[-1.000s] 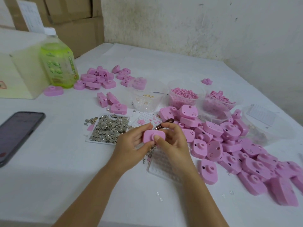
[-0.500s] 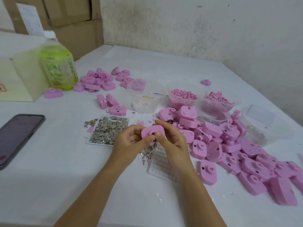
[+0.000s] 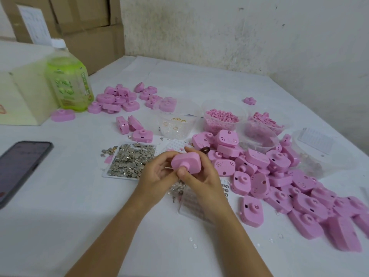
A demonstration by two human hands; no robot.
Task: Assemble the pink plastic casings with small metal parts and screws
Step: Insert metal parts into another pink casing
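Observation:
Both hands hold one pink plastic casing just above the table's middle. My left hand grips its left side with curled fingers. My right hand grips its right side, thumb pressed against the round boss on its near face. A brown handle tip pokes out behind my right hand. A tray of small metal parts lies just left of my hands. A large heap of pink casings spreads to the right.
A phone lies at the left edge. A green bottle and a pale box stand far left, with another group of casings beside them. Clear tubs with rings and pink bits sit behind.
The casing has been tilted between my hands, its boss now facing me with my right thumb on it. Both hands stay in about the same place.

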